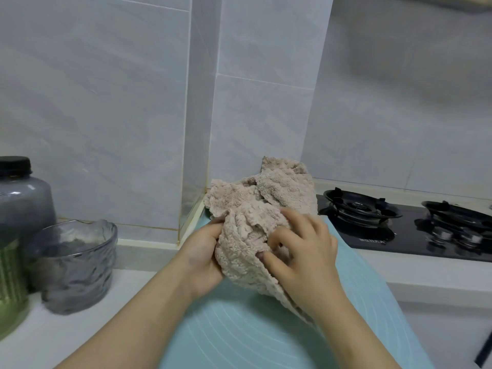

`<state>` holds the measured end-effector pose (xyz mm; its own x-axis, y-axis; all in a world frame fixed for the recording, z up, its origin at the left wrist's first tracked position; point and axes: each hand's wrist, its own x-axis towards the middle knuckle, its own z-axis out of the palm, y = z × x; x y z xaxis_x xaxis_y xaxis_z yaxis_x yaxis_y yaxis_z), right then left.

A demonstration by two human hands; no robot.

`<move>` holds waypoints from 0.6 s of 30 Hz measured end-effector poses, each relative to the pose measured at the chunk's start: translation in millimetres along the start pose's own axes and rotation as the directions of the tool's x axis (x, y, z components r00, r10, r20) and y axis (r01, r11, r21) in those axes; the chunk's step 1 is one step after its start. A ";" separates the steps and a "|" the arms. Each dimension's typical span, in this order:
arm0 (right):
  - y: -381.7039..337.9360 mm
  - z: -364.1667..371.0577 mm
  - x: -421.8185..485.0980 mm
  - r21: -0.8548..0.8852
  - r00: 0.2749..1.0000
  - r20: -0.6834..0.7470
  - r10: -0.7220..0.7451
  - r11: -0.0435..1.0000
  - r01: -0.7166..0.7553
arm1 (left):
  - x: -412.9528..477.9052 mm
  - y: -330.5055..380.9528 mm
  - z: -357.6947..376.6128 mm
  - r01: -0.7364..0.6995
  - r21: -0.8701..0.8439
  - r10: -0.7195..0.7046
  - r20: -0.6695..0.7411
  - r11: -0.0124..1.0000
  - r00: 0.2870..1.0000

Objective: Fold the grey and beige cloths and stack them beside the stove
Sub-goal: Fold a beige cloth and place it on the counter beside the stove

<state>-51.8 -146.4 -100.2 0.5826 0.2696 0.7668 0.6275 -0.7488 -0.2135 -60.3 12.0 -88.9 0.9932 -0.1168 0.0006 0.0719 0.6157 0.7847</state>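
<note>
While both of your hands are bunched into the beige cloth (pixel 247 217), it lies crumpled and unfolded over the far end of the pale blue mat (pixel 239 328), near the back of the countertop (pixel 431 275) where the tiled wall (pixel 133 102) juts forward in a corner. Your left hand (pixel 205 259) holds the cloth's left side from below, palm turned up, thumb and fingers curled into the pile. Your right hand (pixel 306 257) sits on top of the right side, fingers bent and pinching a fold, and the cloth's near edge trails under that wrist. The far part of the cloth is heaped against the wall, just beside the left edge of the black stove (pixel 399 227); you cannot tell whether the two touch. Toward the countertop's left edge stands a grey ribbed glass bowl (pixel 77 265), its contents too blurred to read. Just behind it is a smoky jar (pixel 24 198) with a black lid, and a green container (pixel 10 283) stands at the picture's left border.
</note>
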 end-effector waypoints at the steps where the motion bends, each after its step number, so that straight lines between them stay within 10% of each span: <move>1: -3.1 -2.8 0.5 0.094 0.998 0.054 0.012 0.995 -0.017 | 0.1 0.3 -0.8 0.016 0.005 -0.016 0.018 1.000 1.000; 4: -12.5 -13.7 2.4 0.486 0.960 0.259 0.103 0.845 -0.222 | -2.1 -3.3 2.1 0.051 0.055 -0.053 0.027 0.997 0.998; 7: -10.3 -16.3 1.5 0.479 0.905 0.402 0.136 0.811 -0.334 | -1.8 -11.0 7.4 0.013 0.254 0.011 -0.091 0.967 0.996; 12: -1.5 -3.8 0.2 0.171 0.953 0.226 0.202 0.955 -0.243 | -3.1 -11.5 6.1 -0.015 0.433 0.071 -0.113 0.901 0.991; 18: 2.9 -16.1 8.1 0.502 0.883 0.094 0.460 0.744 -0.441 | -8.1 -1.9 8.1 -0.094 0.479 0.194 -0.165 0.873 0.967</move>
<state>-53.6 -156.1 -84.8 0.8516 -0.0488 0.5219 0.4695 -0.3718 -0.8008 -69.2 5.5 -85.4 0.9895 0.1357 0.0507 -0.0743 0.1755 0.9817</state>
